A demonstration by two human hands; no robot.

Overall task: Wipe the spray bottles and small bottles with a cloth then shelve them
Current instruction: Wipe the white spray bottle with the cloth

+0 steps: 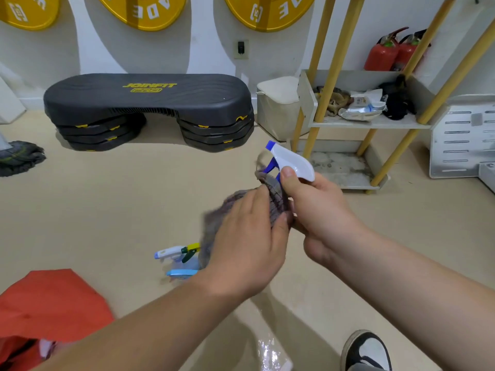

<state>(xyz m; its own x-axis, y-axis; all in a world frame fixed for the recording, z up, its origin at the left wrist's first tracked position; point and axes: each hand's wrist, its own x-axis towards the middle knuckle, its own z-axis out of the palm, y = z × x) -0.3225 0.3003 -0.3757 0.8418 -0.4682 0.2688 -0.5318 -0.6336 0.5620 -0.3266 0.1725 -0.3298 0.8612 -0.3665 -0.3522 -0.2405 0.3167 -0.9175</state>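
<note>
head | right hand (318,207) grips one spray bottle (294,159); left hand (249,236) clutches one cloth (217,223); two bottles (174,254) on floor (107,210)

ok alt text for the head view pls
A right hand holds a white spray bottle while the left hand wipes it with a grey cloth. More spray bottles sit on the floor below, and a shelf stands to the right.

White-blue spray head (292,160); grey ribbed cloth (235,210); black step platform (148,103), yellow logo.
</note>
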